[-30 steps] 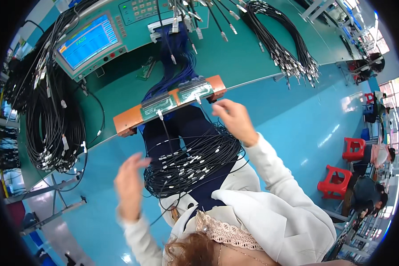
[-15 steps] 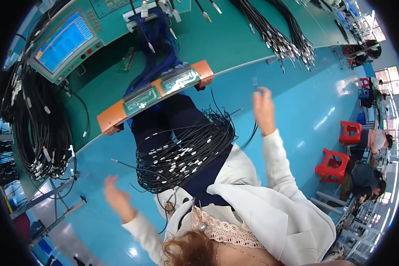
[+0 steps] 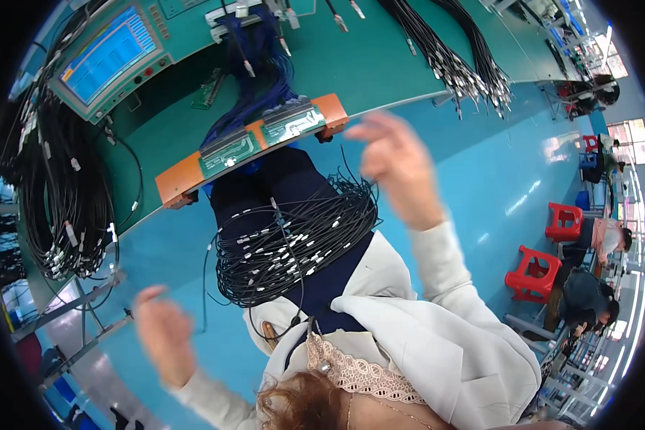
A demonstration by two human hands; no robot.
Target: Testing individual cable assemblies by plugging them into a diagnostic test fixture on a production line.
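Note:
Smeared by motion, my right hand [image 3: 400, 172] is raised just right of an orange fixture [image 3: 331, 110]; its fingers look spread, with nothing seen between them. My left hand [image 3: 163, 335] is out over the floor at the lower left, too blurred to show how its fingers are set. Across my lap lies a coiled bundle of black cables [image 3: 294, 247] with white tags and connector ends. One loose cable [image 3: 285, 228] lies over it. The fixture, at the table's front edge, carries two green circuit boards [image 3: 229, 154] joined to blue wires [image 3: 261, 79].
A tester with a lit screen [image 3: 109, 56] stands at the back left of the green table [image 3: 351, 79]. Black cable bundles hang at the left [image 3: 68, 186] and lie at the far right [image 3: 455, 64]. Red stools [image 3: 534, 274] and other people are further right.
My right hand has moved left toward the fixture and no longer holds the cable, which now lies across the lap bundle. My left hand has shifted left and slightly down.

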